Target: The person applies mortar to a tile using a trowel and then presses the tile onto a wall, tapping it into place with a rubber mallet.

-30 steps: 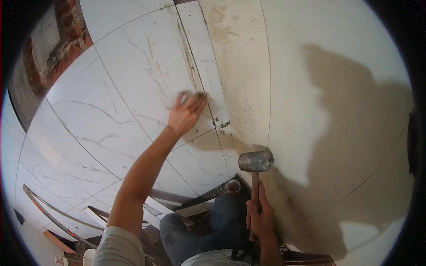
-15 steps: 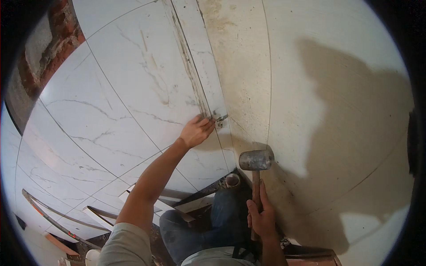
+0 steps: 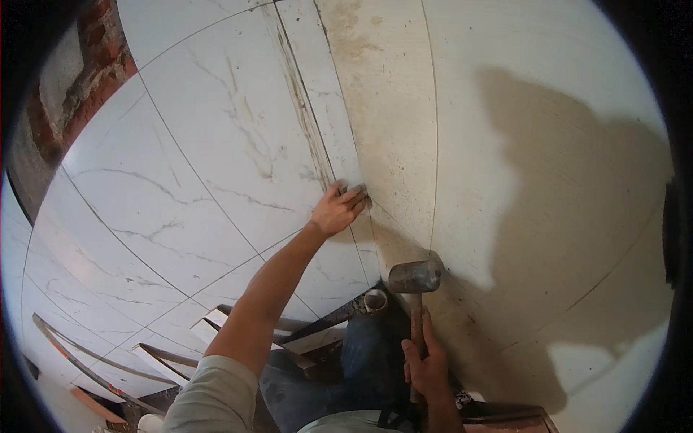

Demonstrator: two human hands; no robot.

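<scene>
My right hand [image 3: 430, 361] grips the wooden handle of a dark rubber mallet [image 3: 415, 277], its head held upward beside the cream wall tiles. On the narrow marble-patterned tile strip [image 3: 328, 108], next to the corner, rests my left hand [image 3: 338, 211]. Its fingers are bent and drawn together at the joint end, over the spot where a small grey piece showed earlier. Whatever they hold is hidden beneath them. A large white tile with grey veins [image 3: 238, 137] lies left of the strip, with brownish smears along the joint.
A round pipe end [image 3: 375, 301] stands in a dark gap by my knee. Loose tile offcuts [image 3: 162, 364] and a long thin strip [image 3: 79, 361] lie at lower left. Cream wall tiles [image 3: 462, 180] rise at right, bearing my shadow. Rough red brickwork [image 3: 101, 58] shows at upper left.
My left hand has shifted slightly right and now covers the small grey piece at the joint. The mallet has sunk a little in my right hand.
</scene>
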